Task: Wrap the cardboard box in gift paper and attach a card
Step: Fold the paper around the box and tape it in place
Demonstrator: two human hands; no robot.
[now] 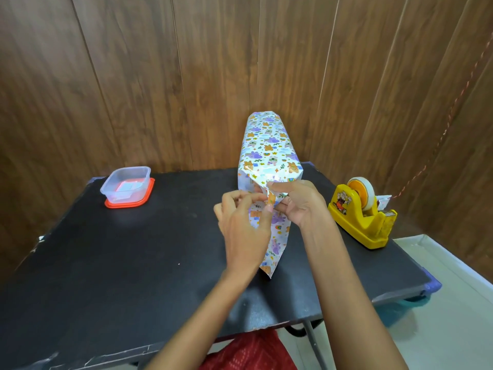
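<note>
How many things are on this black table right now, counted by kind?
Gift-wrapped box: 1
Clear plastic container: 1
Red lid under the container: 1
Yellow tape dispenser: 1
Total: 4

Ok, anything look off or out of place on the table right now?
Nothing spilled or damaged. The gift paper at the near end of the wrapped box trails long and unfolded on the table; left hand and right hand both pinch it. The clear container stands on its red lid.
</note>
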